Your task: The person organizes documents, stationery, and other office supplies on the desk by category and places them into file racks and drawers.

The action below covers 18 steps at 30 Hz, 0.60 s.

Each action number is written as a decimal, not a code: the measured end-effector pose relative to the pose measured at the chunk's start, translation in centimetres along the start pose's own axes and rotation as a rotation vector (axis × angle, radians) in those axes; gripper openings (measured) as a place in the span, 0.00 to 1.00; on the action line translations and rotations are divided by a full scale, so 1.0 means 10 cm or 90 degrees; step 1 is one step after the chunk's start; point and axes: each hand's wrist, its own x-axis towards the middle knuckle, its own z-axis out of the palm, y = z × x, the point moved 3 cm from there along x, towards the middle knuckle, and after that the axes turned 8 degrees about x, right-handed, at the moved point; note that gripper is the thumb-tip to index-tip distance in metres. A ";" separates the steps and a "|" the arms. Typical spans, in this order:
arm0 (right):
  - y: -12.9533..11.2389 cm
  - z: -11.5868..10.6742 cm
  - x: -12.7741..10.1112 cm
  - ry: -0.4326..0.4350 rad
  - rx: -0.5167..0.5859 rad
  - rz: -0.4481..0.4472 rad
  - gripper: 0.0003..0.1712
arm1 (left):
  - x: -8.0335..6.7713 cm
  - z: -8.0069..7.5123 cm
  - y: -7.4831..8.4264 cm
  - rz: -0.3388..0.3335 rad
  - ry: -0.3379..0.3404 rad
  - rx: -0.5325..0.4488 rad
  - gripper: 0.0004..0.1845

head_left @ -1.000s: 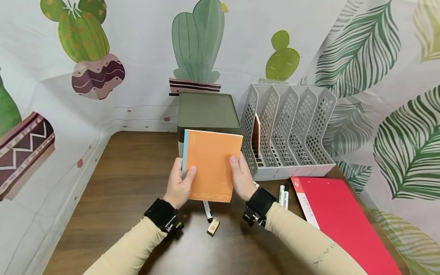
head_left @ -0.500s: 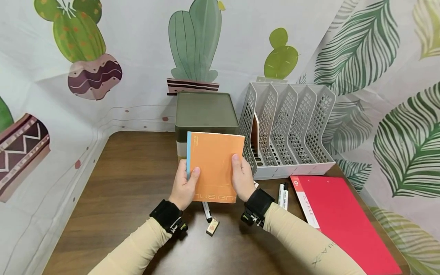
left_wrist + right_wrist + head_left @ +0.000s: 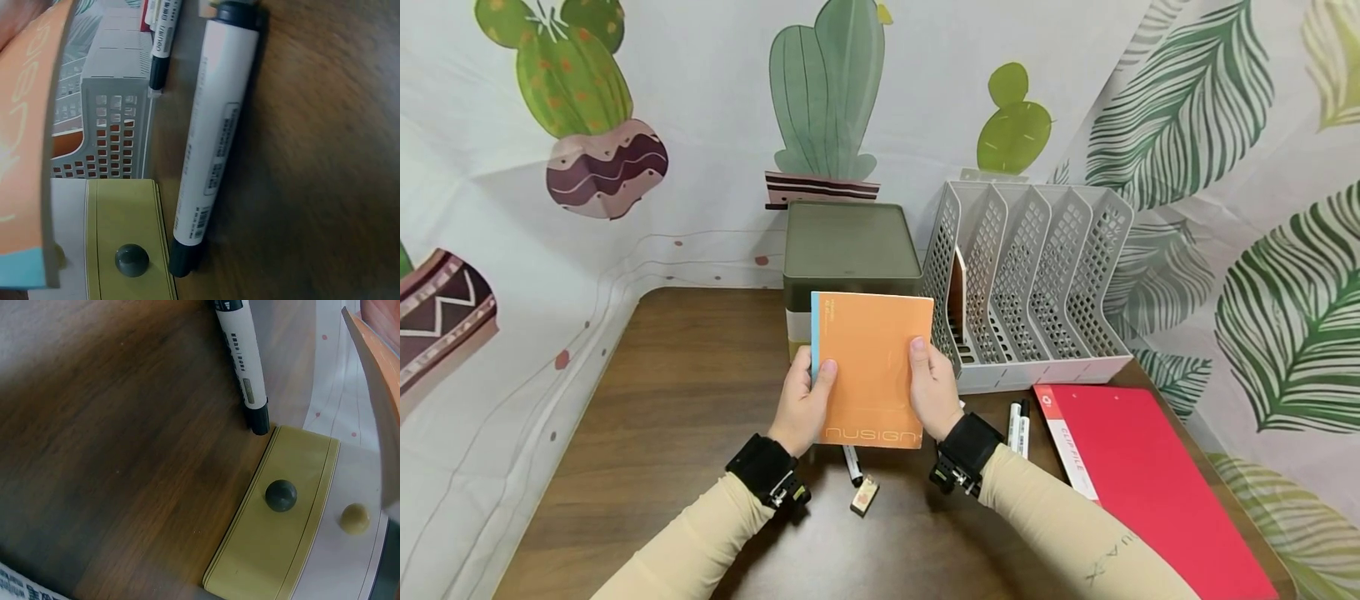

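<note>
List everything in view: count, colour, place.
Notebook: 1, orange, held up
Box: 1, green, white, yellow, behind notebook
Rack: 1, grey, right of box
Flat item: 1, brown, leftmost rack slot
Table: 1, brown, underneath
Folder: 1, red, table right
Markers: 3 or more, white, black, table
Small block: 1, beige, black, by marker
Partly hidden item: 1, white, before rack
Backdrop: 1 or more, white, behind table
Straps: 2, black, wrists
Sleeves: 2, beige, forearms
Left hand, right hand: 1 each, gripping notebook

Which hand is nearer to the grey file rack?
Right. The right hand holds the right edge of the orange notebook, near the front left corner of the grey file rack; the left hand holds the notebook's left edge, farther to the left.
</note>
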 end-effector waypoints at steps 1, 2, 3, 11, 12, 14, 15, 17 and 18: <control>0.00 0.00 0.00 -0.001 0.000 0.000 0.28 | 0.00 0.00 0.00 -0.005 -0.003 -0.003 0.13; 0.00 -0.01 0.00 -0.002 -0.002 0.000 0.28 | 0.01 0.00 0.00 -0.010 -0.007 -0.009 0.13; 0.00 -0.01 0.00 -0.001 -0.004 0.002 0.28 | 0.02 0.00 0.01 -0.015 -0.009 -0.015 0.13; 0.02 -0.04 0.01 -0.008 -0.015 0.005 0.27 | 0.08 0.00 0.06 -0.066 -0.028 -0.059 0.13; 0.02 -0.04 0.01 -0.011 -0.014 0.007 0.27 | 0.08 0.00 0.07 -0.074 -0.032 -0.059 0.13; 0.03 -0.04 0.01 -0.018 -0.009 0.012 0.28 | 0.09 0.00 0.08 -0.086 -0.040 -0.056 0.14; 0.03 -0.04 0.00 -0.025 -0.002 0.013 0.28 | 0.09 0.00 0.09 -0.090 -0.040 -0.055 0.14; 0.03 -0.04 -0.02 -0.046 0.017 0.019 0.27 | 0.09 0.00 0.10 -0.094 -0.037 -0.054 0.14; 0.03 -0.05 -0.03 -0.059 0.027 0.023 0.26 | 0.09 0.00 0.11 -0.093 -0.035 -0.055 0.13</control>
